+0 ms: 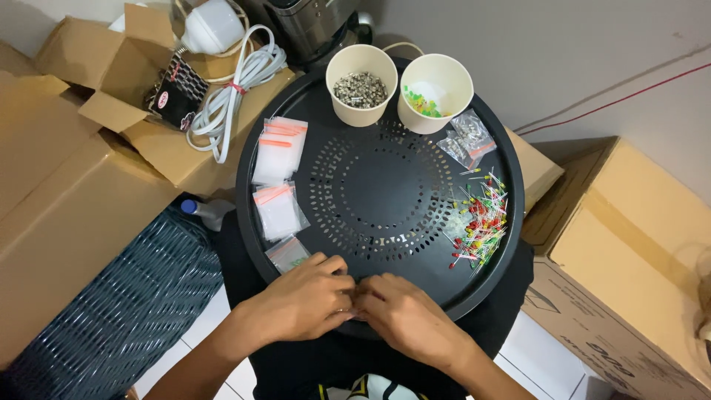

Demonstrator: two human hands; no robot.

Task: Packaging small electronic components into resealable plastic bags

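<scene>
Both hands, left hand and right hand, meet fingertip to fingertip at the near rim of the round black perforated surface, with small zip bags left and a heap of coloured LEDs right.

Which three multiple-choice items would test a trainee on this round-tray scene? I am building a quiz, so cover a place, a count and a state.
1. Where does the pile of coloured LEDs lie on the black round tray?
A. right side
B. left side
C. centre

2. How many paper cups stand at the tray's far edge?
A. one
B. two
C. four

3. How are the two hands placed?
A. far apart
B. in the cups
C. together at the near rim

Answers:
1 A, the pile sits by the right rim.
2 B, the cup of metal parts and the cup of green bits.
3 C, the left hand and the right hand meet there.
</scene>
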